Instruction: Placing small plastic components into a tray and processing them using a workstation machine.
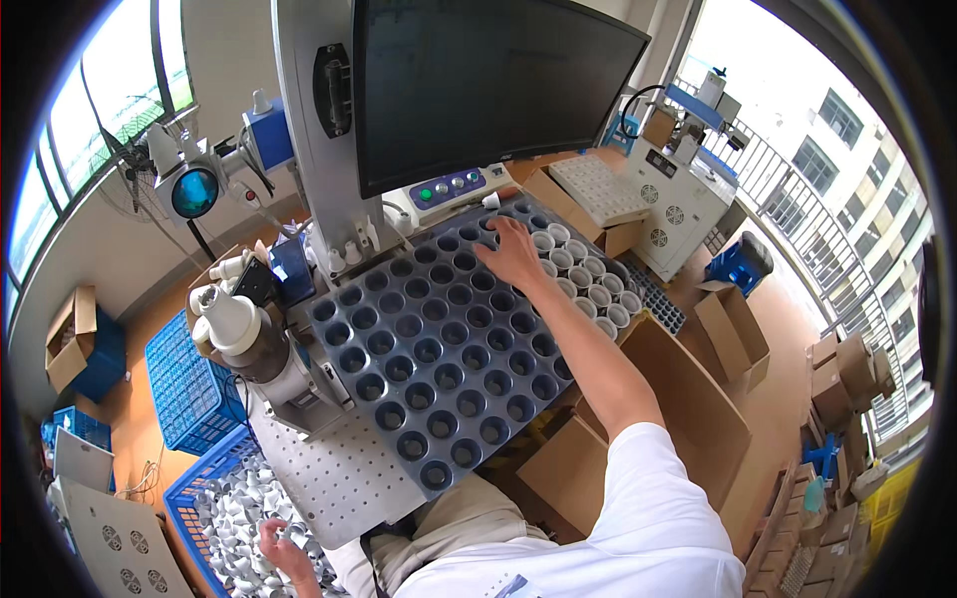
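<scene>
My right hand (512,257) reaches over a dark plastic tray (407,325) with rows of round pockets. Its thumb and fingers are apart, and I see nothing between them. Just right of it, white cups (580,277) fill several pockets, while the pockets to its left hold none. A small white piece (491,201) lies by the tray's far edge, beyond my fingertips. Low on the left, my left hand (287,560) is over a blue basket (183,505) heaped with white and grey cone-shaped pieces (239,513). Its fingers are curled; what they hold is too small to make out.
A large dark monitor (488,90) overhangs the tray's far side, above a button panel (449,191). On the left stands a machine with a white cone top (231,321) by a perforated metal plate (344,478). An open cardboard box (688,419) is under my right arm.
</scene>
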### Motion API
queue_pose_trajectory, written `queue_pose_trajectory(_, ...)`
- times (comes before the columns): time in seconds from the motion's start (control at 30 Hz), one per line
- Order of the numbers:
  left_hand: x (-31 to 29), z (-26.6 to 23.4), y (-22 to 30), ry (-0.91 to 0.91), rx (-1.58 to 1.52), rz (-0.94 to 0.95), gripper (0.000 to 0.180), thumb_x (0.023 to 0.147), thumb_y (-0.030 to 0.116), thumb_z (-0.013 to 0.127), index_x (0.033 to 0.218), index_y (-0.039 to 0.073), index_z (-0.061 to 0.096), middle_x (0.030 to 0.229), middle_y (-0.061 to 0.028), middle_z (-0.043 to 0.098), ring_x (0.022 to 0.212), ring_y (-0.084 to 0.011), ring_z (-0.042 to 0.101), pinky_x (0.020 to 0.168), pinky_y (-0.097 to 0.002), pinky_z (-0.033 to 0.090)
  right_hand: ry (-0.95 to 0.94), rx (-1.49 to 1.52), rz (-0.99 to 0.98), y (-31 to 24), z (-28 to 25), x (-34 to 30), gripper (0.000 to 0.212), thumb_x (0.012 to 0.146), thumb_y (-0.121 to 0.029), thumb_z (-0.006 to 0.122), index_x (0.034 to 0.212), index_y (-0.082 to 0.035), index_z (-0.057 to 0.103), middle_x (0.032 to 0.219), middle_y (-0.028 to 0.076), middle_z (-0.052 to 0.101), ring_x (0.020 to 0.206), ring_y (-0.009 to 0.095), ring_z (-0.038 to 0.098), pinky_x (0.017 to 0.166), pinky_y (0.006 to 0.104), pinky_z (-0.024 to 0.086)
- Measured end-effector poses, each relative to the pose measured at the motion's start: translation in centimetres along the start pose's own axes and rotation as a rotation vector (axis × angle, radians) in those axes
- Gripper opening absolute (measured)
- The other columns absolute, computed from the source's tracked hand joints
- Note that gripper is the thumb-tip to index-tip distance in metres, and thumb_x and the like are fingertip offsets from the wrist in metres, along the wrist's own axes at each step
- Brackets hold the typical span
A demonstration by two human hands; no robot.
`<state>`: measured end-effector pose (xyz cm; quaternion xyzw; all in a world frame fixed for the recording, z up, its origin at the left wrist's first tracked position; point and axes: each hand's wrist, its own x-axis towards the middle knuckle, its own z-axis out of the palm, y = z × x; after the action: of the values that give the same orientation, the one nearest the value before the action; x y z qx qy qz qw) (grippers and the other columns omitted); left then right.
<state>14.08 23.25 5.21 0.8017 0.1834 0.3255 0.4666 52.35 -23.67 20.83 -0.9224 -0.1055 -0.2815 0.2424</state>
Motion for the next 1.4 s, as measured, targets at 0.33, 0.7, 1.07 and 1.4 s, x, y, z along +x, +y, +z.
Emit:
queue_pose_trajectory(0.33, -2.2, 5.0, 5.9, -0.196, 0.154, -0.024, 0.033, 0.055, -0.011, 0.040, 0.086, -0.002, 0.049, 0.087, -0.0171, 0.048, 0.087, -0.0342, 0.047, 0.082, -0.0379, 0.041, -0.603, -0.237, 0.260, 12.3, -0.6, 4.4, 0.086, 0.058, -0.048, 0.082, 0.123, 0.002, 0.058, 0.123, 0.025, 0.058, 0.117, 0.035, 0.055, 0.100, 0.0401, 0.044)
queue_pose_trajectory(0.7, -2.2, 4.5, 6.5, -0.140, 0.149, 0.051, 0.024, 0.055, -0.009, 0.050, 0.077, -0.001, 0.048, 0.083, -0.0180, 0.048, 0.084, -0.0364, 0.047, 0.075, -0.0412, 0.041, -0.356, -0.314, 0.151, 0.8, -3.0, 6.1, 0.057, 0.064, -0.043, 0.076, 0.099, 0.001, 0.063, 0.107, 0.022, 0.059, 0.104, 0.036, 0.055, 0.088, 0.0439, 0.045)
queue_pose_trajectory(1.07, -2.2, 5.4, 6.4, -0.163, 0.069, 0.024, 0.023, 0.056, -0.010, 0.049, 0.076, -0.001, 0.049, 0.081, -0.0168, 0.049, 0.081, -0.0351, 0.049, 0.072, -0.0393, 0.043, -0.317, 0.199, -0.306, -15.0, 4.3, -2.8, 0.050, 0.070, -0.035, 0.078, 0.105, -0.003, 0.061, 0.125, 0.026, 0.046, 0.117, 0.042, 0.046, 0.100, 0.0445, 0.040)
queue_pose_trajectory(1.4, -1.8, 5.1, 6.5, -0.182, 0.066, -0.023, 0.022, 0.056, -0.010, 0.046, 0.075, -0.001, 0.049, 0.079, -0.0166, 0.049, 0.081, -0.0347, 0.049, 0.071, -0.0388, 0.043, 0.092, 0.530, 0.125, -7.6, 13.4, -1.3, 0.031, 0.077, -0.007, 0.068, 0.097, -0.003, 0.045, 0.083, 0.007, 0.052, 0.060, 0.015, 0.055, 0.047, 0.0254, 0.048)
